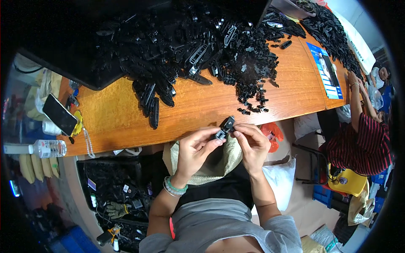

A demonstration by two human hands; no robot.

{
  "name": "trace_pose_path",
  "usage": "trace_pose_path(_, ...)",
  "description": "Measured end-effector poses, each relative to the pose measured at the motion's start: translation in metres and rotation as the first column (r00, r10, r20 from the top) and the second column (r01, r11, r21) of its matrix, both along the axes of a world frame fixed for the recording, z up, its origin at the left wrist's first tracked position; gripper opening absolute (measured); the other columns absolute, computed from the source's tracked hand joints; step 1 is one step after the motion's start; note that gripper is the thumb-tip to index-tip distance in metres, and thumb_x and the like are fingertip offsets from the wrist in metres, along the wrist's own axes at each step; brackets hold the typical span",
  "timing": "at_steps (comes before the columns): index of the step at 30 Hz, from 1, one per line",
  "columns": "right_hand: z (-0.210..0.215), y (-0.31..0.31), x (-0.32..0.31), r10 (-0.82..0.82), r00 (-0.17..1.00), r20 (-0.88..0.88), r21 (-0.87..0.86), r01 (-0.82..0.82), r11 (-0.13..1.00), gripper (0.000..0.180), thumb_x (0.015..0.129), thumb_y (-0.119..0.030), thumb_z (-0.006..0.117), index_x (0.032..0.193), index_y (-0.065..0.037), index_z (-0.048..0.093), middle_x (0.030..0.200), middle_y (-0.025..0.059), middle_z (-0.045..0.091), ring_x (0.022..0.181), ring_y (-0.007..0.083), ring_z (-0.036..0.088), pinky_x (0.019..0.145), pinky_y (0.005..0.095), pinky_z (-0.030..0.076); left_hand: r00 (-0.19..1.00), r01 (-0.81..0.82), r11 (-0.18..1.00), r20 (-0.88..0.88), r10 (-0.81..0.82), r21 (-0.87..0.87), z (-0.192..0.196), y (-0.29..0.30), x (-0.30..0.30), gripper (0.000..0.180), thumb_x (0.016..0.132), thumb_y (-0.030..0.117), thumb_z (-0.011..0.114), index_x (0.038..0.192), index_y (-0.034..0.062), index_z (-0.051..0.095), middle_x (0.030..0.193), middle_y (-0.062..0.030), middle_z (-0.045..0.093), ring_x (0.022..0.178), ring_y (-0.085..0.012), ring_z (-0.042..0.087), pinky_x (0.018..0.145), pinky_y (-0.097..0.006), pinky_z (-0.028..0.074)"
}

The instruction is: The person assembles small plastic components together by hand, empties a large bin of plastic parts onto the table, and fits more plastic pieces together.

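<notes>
A small black plastic part [228, 125] is held just off the table's near edge, between my two hands. My left hand [195, 148] pinches its lower left end between thumb and fingers. At its right side, the thumb and fingers of my right hand [254, 148] grip it too. Whether it is one part or two joined pieces, I cannot tell. Beyond my hands lies a heap of small black clips [254, 74]. Left of that spreads a pile of long black plastic pieces [158, 78]. Below my hands, a woven sack [233, 157] hangs over my lap.
On the wooden table's [114, 120] left end are a phone [60, 114] and a plastic bottle [51, 148]. A blue leaflet [322, 69] lies right. Another person in a striped top [358, 145] sits there by more black pieces [333, 36]. A black bin [114, 181] stands lower left.
</notes>
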State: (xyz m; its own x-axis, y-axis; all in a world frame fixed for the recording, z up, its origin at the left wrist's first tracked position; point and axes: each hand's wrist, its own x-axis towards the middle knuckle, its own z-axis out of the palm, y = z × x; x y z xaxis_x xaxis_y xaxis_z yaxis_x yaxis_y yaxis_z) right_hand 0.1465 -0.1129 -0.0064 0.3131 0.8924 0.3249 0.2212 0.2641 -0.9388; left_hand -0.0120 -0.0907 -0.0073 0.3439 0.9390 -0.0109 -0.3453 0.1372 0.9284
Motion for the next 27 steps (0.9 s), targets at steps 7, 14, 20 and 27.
trace_pose_path(7,0.014,-0.001,-0.001,0.158,0.987,0.013,-0.077,-0.157,0.985,0.014,0.074,0.009,0.067,0.087,0.005,0.069,0.086,0.0125,0.067,0.082,0.0197,0.064,0.073,0.0272,0.05,0.994,-0.045,0.999,0.101,0.046,-0.015,0.004,0.002,0.003,0.048,0.082,-0.008,0.062,0.126,-0.0051,0.042,0.101,-0.0177,0.062,0.093,-0.019,0.063,0.08,-0.03,0.055)
trace_pose_path(14,0.014,0.003,0.002,0.178,0.937,0.301,0.078,-0.211,0.974,0.02,0.068,0.008,0.069,0.086,0.002,0.068,0.086,0.0113,0.066,0.082,0.0228,0.062,0.073,0.0311,0.047,0.997,0.052,0.997,-0.051,-0.055,-0.057,0.003,0.003,-0.004,0.026,0.082,-0.007,0.063,0.106,-0.0076,0.052,0.091,-0.0144,0.065,0.082,-0.0191,0.067,0.074,-0.027,0.057)
trace_pose_path(20,0.016,0.003,0.007,0.095,0.78,0.619,0.166,-0.249,0.954,0.025,0.065,0.007,0.07,0.09,0.0,0.067,0.088,0.0105,0.066,0.082,0.0245,0.062,0.075,0.0334,0.046,0.999,-0.031,0.992,-0.014,0.03,-0.122,0.003,0.001,-0.002,0.02,0.082,-0.007,0.062,0.101,-0.0055,0.056,0.091,-0.0102,0.065,0.077,-0.0145,0.065,0.068,-0.023,0.054)
trace_pose_path(27,0.013,0.003,0.009,0.352,0.903,0.247,-0.202,-0.307,0.93,0.023,0.076,-0.004,0.07,0.097,0.004,0.065,0.088,0.0144,0.064,0.078,0.0254,0.062,0.07,0.0322,0.049,0.947,-0.065,0.989,-0.304,0.104,0.136,-0.001,-0.001,-0.004,0.013,0.079,-0.005,0.063,0.091,-0.0026,0.06,0.091,-0.0086,0.064,0.07,-0.0099,0.061,0.063,-0.02,0.051)
